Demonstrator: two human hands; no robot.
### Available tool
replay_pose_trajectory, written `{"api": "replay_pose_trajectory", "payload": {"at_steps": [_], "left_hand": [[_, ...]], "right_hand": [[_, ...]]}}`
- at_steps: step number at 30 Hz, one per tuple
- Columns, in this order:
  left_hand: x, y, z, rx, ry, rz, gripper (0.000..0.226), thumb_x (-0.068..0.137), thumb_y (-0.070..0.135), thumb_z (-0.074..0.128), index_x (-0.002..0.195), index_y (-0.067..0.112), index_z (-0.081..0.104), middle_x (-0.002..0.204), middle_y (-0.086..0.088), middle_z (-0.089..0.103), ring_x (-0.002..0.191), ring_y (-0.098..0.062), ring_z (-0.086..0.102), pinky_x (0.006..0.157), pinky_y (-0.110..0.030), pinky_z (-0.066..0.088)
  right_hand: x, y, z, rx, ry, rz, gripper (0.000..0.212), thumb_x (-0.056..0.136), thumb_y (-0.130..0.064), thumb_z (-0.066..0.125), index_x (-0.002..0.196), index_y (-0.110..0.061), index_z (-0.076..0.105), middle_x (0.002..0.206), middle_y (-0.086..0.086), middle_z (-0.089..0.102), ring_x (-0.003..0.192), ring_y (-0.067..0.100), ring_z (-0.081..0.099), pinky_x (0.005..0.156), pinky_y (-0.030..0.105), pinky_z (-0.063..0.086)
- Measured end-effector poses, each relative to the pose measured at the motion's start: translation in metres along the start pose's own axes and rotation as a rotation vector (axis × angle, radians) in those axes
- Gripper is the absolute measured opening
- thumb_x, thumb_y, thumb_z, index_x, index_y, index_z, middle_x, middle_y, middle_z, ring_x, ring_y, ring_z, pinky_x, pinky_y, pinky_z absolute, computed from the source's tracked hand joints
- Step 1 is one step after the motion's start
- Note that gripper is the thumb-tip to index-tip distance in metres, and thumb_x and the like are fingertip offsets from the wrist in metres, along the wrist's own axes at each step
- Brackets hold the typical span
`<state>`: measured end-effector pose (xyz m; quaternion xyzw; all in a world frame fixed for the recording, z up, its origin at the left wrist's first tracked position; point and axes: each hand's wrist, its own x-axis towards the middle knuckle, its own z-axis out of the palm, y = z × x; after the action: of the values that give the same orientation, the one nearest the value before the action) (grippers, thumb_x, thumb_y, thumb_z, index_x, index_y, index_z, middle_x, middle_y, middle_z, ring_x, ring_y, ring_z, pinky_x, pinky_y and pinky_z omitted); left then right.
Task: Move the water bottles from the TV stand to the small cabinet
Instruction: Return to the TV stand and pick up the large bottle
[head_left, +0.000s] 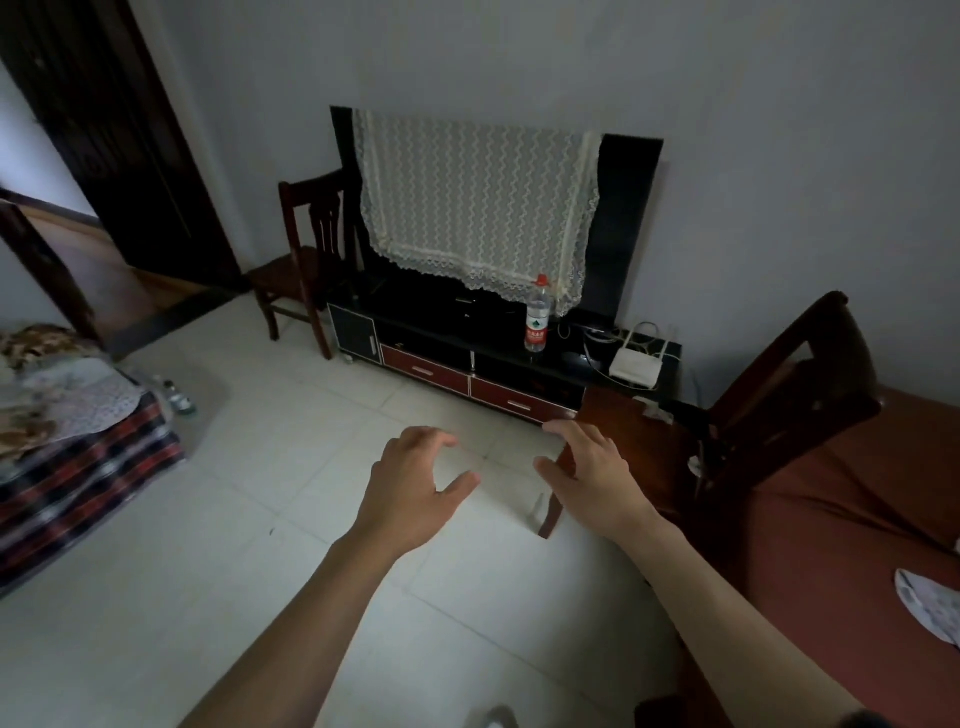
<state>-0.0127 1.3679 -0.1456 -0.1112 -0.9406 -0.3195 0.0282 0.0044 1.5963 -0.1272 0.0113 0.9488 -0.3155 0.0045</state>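
Observation:
A clear water bottle (537, 317) with a red cap and red label stands upright on the black TV stand (447, 322), in front of the lace-covered TV. My left hand (415, 483) and my right hand (592, 478) reach forward over the floor, well short of the stand. Both hands are empty with fingers spread. At the left, beside a pile of folded blankets, another small bottle (179, 399) with a green label is partly hidden. I cannot make out a small cabinet.
A wooden chair (311, 260) stands left of the TV stand, another chair (727, 415) close on the right, against a bed with a red-brown cover (857, 519). A white router (636, 369) with cables sits on the stand's right end. A dark door (130, 156) is far left.

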Motion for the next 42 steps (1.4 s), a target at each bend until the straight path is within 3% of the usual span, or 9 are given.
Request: {"api": "replay_pose_trajectory", "payload": {"at_steps": [5, 13, 18, 24, 28, 32, 38, 42], "left_hand": [[0.093, -0.015, -0.020, 0.075, 0.011, 0.002, 0.048, 0.089, 0.054, 0.064, 0.130, 0.031, 0.054, 0.137, 0.012, 0.051, 0.127, -0.011, 0.046, 0.105, -0.039, 0.045], [0.183, -0.038, -0.003, 0.057, -0.036, 0.005, 0.049, 0.090, 0.052, 0.064, 0.132, 0.029, 0.053, 0.139, 0.013, 0.049, 0.128, -0.011, 0.044, 0.106, -0.037, 0.039], [0.256, -0.066, 0.005, -0.022, -0.039, 0.006, 0.050, 0.089, 0.051, 0.065, 0.132, 0.028, 0.054, 0.138, 0.011, 0.051, 0.126, -0.011, 0.045, 0.106, -0.041, 0.044], [0.346, -0.102, -0.009, -0.048, -0.048, 0.072, 0.051, 0.088, 0.052, 0.067, 0.132, 0.029, 0.055, 0.136, 0.009, 0.052, 0.126, -0.013, 0.046, 0.103, -0.037, 0.044], [0.411, -0.125, -0.029, -0.067, -0.019, 0.130, 0.052, 0.089, 0.051, 0.067, 0.133, 0.027, 0.055, 0.137, 0.008, 0.051, 0.128, -0.013, 0.045, 0.104, -0.031, 0.041], [0.461, -0.150, -0.035, -0.080, -0.016, 0.136, 0.052, 0.088, 0.050, 0.068, 0.132, 0.025, 0.056, 0.136, 0.006, 0.053, 0.125, -0.015, 0.047, 0.101, -0.029, 0.041], [0.507, -0.180, -0.019, -0.081, -0.110, 0.120, 0.051, 0.089, 0.053, 0.065, 0.133, 0.028, 0.054, 0.133, 0.010, 0.052, 0.124, -0.011, 0.047, 0.105, -0.038, 0.044], [0.560, -0.192, -0.008, -0.078, -0.077, 0.113, 0.049, 0.089, 0.051, 0.066, 0.131, 0.028, 0.056, 0.132, 0.009, 0.054, 0.124, -0.011, 0.048, 0.104, -0.036, 0.044]], "right_hand": [[0.092, 0.000, -0.019, 0.071, 0.052, -0.007, 0.050, 0.096, -0.042, 0.052, 0.143, -0.031, 0.039, 0.149, -0.005, 0.039, 0.140, 0.023, 0.030, 0.114, 0.050, 0.030], [0.190, 0.014, -0.022, 0.088, 0.025, 0.033, 0.050, 0.096, -0.043, 0.052, 0.142, -0.032, 0.040, 0.148, -0.004, 0.039, 0.138, 0.023, 0.033, 0.114, 0.051, 0.030], [0.261, 0.012, -0.015, 0.063, 0.041, 0.056, 0.048, 0.095, -0.044, 0.052, 0.141, -0.032, 0.042, 0.148, -0.005, 0.040, 0.139, 0.022, 0.032, 0.114, 0.052, 0.030], [0.344, -0.014, -0.002, 0.016, 0.079, 0.114, 0.050, 0.092, -0.052, 0.051, 0.138, -0.035, 0.042, 0.146, -0.004, 0.041, 0.121, 0.027, 0.051, 0.105, 0.051, 0.041], [0.408, -0.039, 0.002, -0.036, 0.131, 0.095, 0.047, 0.094, -0.046, 0.052, 0.139, -0.033, 0.043, 0.146, -0.006, 0.042, 0.136, 0.021, 0.036, 0.112, 0.050, 0.033], [0.457, -0.054, 0.021, -0.035, 0.129, 0.095, 0.047, 0.095, -0.047, 0.052, 0.139, -0.033, 0.044, 0.144, -0.006, 0.043, 0.134, 0.020, 0.036, 0.111, 0.046, 0.033], [0.512, -0.049, 0.053, 0.005, 0.067, 0.138, 0.050, 0.092, -0.048, 0.054, 0.138, -0.032, 0.044, 0.144, -0.003, 0.044, 0.134, 0.022, 0.038, 0.110, 0.049, 0.035], [0.565, -0.034, 0.053, 0.023, 0.065, 0.144, 0.051, 0.090, -0.052, 0.051, 0.136, -0.033, 0.045, 0.142, -0.005, 0.046, 0.133, 0.022, 0.041, 0.109, 0.051, 0.037]]}}
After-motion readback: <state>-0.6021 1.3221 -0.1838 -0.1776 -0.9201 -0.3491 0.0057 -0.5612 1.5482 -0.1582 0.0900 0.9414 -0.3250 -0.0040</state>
